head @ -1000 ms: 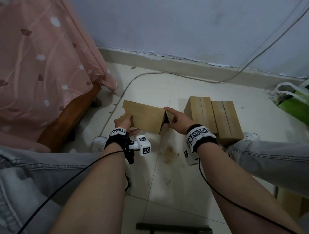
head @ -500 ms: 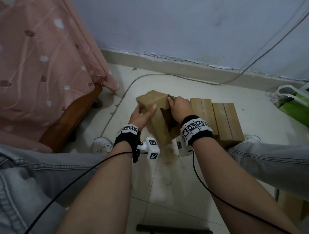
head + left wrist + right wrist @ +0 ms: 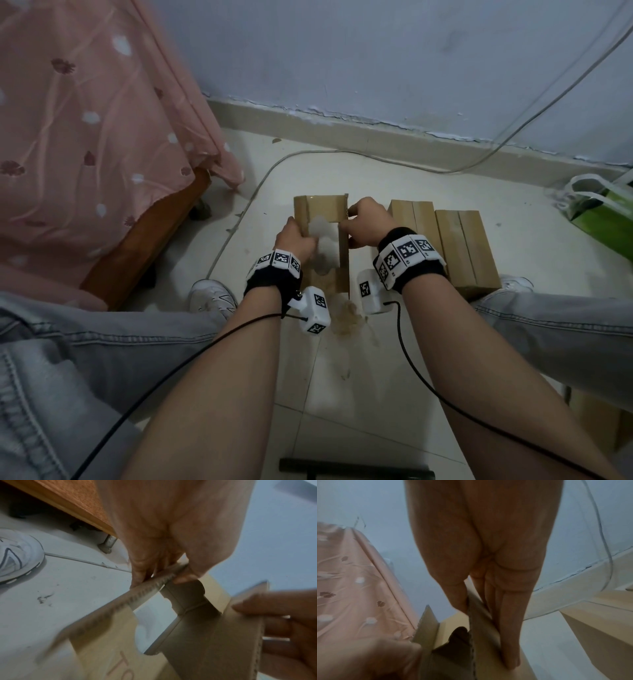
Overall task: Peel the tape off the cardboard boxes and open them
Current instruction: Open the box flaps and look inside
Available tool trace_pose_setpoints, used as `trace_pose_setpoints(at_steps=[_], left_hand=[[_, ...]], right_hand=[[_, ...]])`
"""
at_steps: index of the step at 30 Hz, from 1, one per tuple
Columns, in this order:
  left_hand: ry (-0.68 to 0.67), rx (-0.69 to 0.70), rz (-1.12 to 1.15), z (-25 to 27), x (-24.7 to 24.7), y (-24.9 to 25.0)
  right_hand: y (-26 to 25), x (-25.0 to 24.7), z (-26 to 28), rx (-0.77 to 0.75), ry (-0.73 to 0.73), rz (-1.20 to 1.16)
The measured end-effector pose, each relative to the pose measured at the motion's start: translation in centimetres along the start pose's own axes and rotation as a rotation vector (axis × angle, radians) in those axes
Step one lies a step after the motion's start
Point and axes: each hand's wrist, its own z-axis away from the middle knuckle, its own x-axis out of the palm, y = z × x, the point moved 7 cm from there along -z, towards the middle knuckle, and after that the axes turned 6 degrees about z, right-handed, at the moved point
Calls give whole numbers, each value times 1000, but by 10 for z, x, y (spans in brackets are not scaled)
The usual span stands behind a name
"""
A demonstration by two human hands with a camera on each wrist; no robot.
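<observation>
1. Open brown cardboard box (image 3: 323, 212) stands on the pale tiled floor (image 3: 342, 394) between the person's knees, opening up, flaps spread to either side; the floor shows through cut-outs in its bottom.
2. Left hand (image 3: 294, 240) pinches the left flap (image 3: 120, 604), thumb inside, fingers outside.
3. Right hand (image 3: 364, 222) clamps the right flap (image 3: 471, 615), thumb against straight fingers.
4. Two closed brown cardboard boxes (image 3: 442, 246) lie side by side, touching, just right of the open one.
5. Brownish stain (image 3: 347, 320) on the tile near the wrists.
6. Pink patterned bed cover (image 3: 85, 120) left; green bag (image 3: 603, 212) far right; grey cable (image 3: 308, 154) along the wall.
</observation>
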Motion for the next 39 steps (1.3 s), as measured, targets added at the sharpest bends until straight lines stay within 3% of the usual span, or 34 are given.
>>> trace_pose_setpoints(at_steps=[7,12,14,18,21,24,29,34,39], left_hand=[[13,121,-63,-4,-12,12],[-21,147,-26,-6,-14,14],[12,121,-57,-7,-17,11],[206,-2,-84,-7,-35,-10],[134,-112,-36,-6,-26,-25],[99,-192,-57,-3,-20,-30],[85,-300,-137,4,-24,-34],[106,-300,-173,5,-20,-33],[160,-274,-194,2,-19,-38]], right_hand=[[11,-4,8,77,57,-282],[27,0,12,232,86,-450],[37,3,10,307,99,-494],[66,17,-14,346,92,-479],[88,23,-25,411,57,-463],[67,22,-3,444,-30,-517],[53,22,19,431,-156,-336],[34,18,21,271,-155,245],[34,32,13,205,-81,326]])
